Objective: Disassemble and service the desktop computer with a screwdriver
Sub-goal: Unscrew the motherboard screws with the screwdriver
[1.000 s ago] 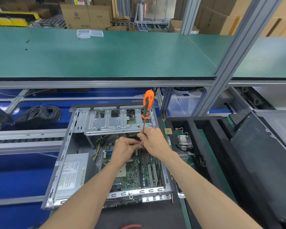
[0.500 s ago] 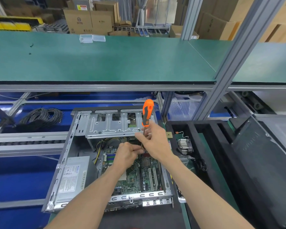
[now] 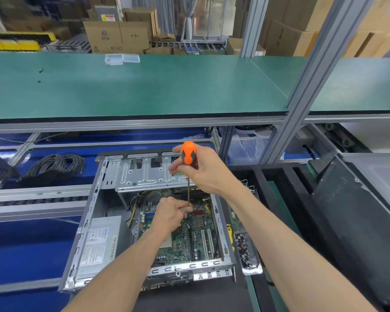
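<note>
Two bare hands work inside an open desktop computer case (image 3: 95,221), which lies on its side on the near work surface, below and in front of the green bench top (image 3: 144,86). Right hand (image 3: 203,170) is wrapped around the orange-and-black handle of the screwdriver (image 3: 189,155), held nearly upright, its thin metal shaft running down to the far part of the motherboard (image 3: 189,239). Left hand (image 3: 169,212) is pinched narrowly around the lower shaft just above the tip, steadying it; whether a screw sits under the tip cannot be told, as the fingers hide it.

Handling, as judged: the screwdriver is light and stiff, its moulded handle offering a sure hold for turning, while the bare shaft is smooth and best only guided, not gripped hard. The motherboard looks thin and fragile, studded with small parts and slots; it should be taken by its edges, never by components, and a slipping tip could scar it. The sheet-metal case appears rigid and fairly heavy, with stamped edges that may be sharp. The power supply (image 3: 99,242), at the near left inside the case, is a dense block.

A small tray of screws (image 3: 245,251) lies just right of the case; a coil of black cable (image 3: 56,165) rests far left, well apart.
</note>
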A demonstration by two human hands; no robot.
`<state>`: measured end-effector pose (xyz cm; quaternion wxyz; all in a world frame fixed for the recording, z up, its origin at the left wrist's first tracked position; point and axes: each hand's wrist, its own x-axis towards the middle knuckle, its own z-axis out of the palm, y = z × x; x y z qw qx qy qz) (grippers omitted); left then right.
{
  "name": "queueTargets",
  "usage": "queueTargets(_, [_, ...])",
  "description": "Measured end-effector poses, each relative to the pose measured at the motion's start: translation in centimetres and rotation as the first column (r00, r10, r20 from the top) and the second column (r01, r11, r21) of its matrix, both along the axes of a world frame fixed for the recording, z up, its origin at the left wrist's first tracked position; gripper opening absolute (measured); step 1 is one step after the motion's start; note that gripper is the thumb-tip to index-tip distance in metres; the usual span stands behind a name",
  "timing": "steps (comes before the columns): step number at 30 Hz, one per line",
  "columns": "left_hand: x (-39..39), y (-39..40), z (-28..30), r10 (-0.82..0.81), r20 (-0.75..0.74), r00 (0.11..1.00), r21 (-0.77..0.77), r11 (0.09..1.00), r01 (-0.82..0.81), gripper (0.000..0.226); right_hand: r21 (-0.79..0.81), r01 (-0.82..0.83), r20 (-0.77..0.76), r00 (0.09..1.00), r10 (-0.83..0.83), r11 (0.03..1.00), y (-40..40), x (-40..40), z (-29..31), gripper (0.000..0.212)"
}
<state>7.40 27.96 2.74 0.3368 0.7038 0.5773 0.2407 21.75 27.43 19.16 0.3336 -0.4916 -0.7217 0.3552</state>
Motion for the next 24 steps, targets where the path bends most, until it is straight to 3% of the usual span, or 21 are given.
queueTargets(3, [-0.3,-0.1,-0.1,0.015,-0.018,1.000,-0.010,1.000,-0.015,0.009,0.039,-0.004,-0.034,0.999,0.006,0.999,-0.3,-1.4,0.4,0.042])
queueTargets(6, [-0.3,0.0,-0.3,0.024,-0.043,0.999,-0.010,1.000,-0.025,0.011,0.322,0.249,-0.039,0.968,-0.250,0.913,-0.5,-2.9,0.8,0.042])
queueTargets(9, [0.1,0.0,-0.1,0.024,-0.079,0.997,-0.001,1.000,-0.024,0.014,0.604,0.192,0.269,0.864,-0.425,0.773,-0.1,-3.3,1.3,0.018])
queueTargets(11, [0.2,0.0,-0.1,0.017,-0.089,0.996,-0.006,1.000,-0.017,0.016,0.569,0.117,0.411,0.817,-0.405,0.814,0.4,-3.1,1.8,0.013])
queueTargets(16, [0.4,0.1,-0.1,0.021,-0.066,0.998,-0.019,1.000,-0.022,0.014,0.322,0.009,0.396,0.907,-0.144,0.947,1.2,-0.7,3.9,0.015])
queueTargets(20, [0.8,0.0,0.3,0.002,-0.086,0.996,-0.005,1.000,-0.003,0.015,0.436,0.107,0.573,0.733,-0.367,0.893,1.8,-0.6,4.2,0.031])
queueTargets(22, [0.7,0.1,0.0,0.003,-0.086,0.996,0.004,1.000,-0.002,0.014,0.371,0.210,0.455,0.808,-0.375,0.904,2.1,-1.9,3.9,0.045])
queueTargets(24, [0.7,0.2,-0.2,0.012,-0.081,0.997,0.006,1.000,-0.011,0.014,0.306,0.360,0.154,0.895,-0.419,0.881,2.4,-3.2,3.1,0.060])
